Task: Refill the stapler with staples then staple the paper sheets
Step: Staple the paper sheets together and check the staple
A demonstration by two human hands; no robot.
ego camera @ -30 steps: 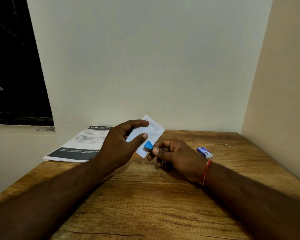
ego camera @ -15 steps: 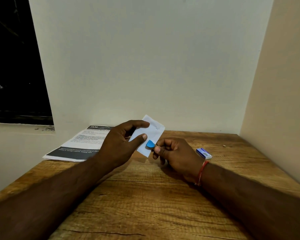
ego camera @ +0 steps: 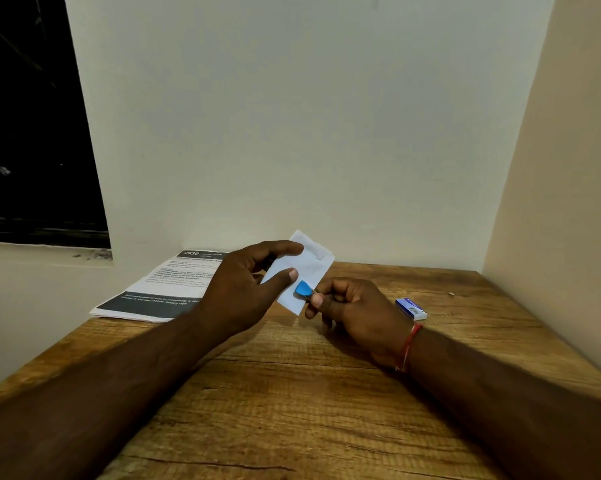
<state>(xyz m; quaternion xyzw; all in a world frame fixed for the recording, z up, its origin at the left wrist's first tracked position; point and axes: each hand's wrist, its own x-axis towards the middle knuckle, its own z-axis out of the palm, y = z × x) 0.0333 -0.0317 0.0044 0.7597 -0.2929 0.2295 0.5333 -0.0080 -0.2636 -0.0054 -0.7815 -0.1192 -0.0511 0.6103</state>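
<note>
A small folded white paper is held up off the table by the left hand, pinched between the thumb in front and the fingers curled behind its upper edge. The blue stapler is gripped in the right hand, closed around it so that only the blue nose shows, set over the paper's lower edge close to the left thumb. Whether the paper already lies between the stapler's halves cannot be told.

The stapling step appears to be in hand. To do it well, the sheets should be kept flush and taut by the left pinch, the edge should be seated fully in the stapler's throat, and the left thumb should be kept clear of the nose before the squeeze. A firm, single squeeze is called for, so the staple is driven square.

A small box of staples lies on the wooden table just right of the right hand, and a printed stack of sheets rests at the table's far left, behind the left hand.
</note>
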